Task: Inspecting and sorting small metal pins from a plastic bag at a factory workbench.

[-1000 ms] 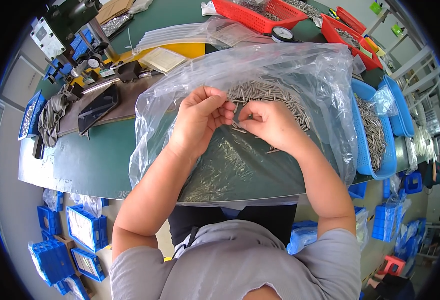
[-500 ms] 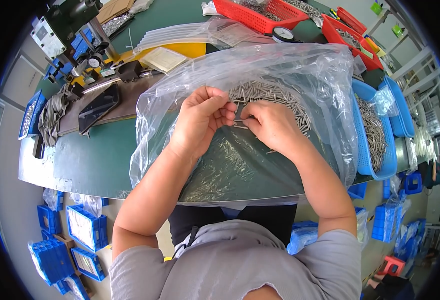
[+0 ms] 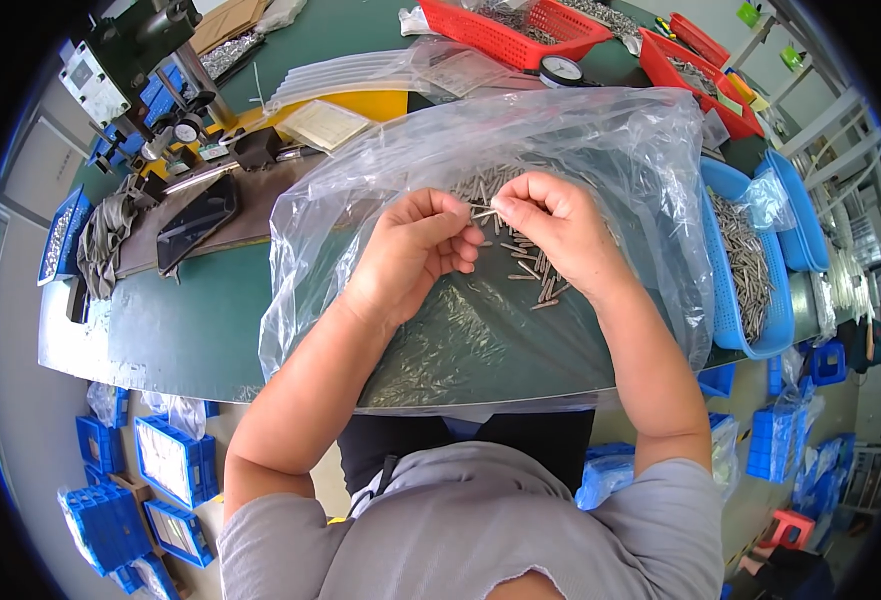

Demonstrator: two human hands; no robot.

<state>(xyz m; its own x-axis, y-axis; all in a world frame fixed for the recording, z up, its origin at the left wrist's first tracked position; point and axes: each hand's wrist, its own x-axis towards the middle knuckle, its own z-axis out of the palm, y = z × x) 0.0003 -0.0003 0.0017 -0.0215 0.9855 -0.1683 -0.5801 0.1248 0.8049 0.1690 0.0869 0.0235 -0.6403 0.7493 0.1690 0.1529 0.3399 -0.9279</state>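
Note:
Close together over a clear plastic bag (image 3: 360,190), both my hands are closed in a pinch. Between their fingertips runs a thin metal pin (image 3: 483,209). My left hand (image 3: 410,245) grips its left end between thumb and forefinger, the other fingers curled. My right hand (image 3: 565,235) pinches the right end. Beneath them, similar short silvery pins (image 3: 530,262) lie loose in a heap on the bag, partly hidden by my hands. Several have spread toward me from the heap.
To the right stands a blue basket (image 3: 782,300) full of pins. Red baskets (image 3: 600,38) of metal parts and a dial gauge (image 3: 560,69) sit at the back. A phone (image 3: 197,222), a grey cloth (image 3: 107,235) and a gauge stand (image 3: 188,130) are at left.
My right hand has risen from the heap and turned, now pinching a pin up by the left fingertips. Several pins have slid toward me. My left hand has shifted slightly.

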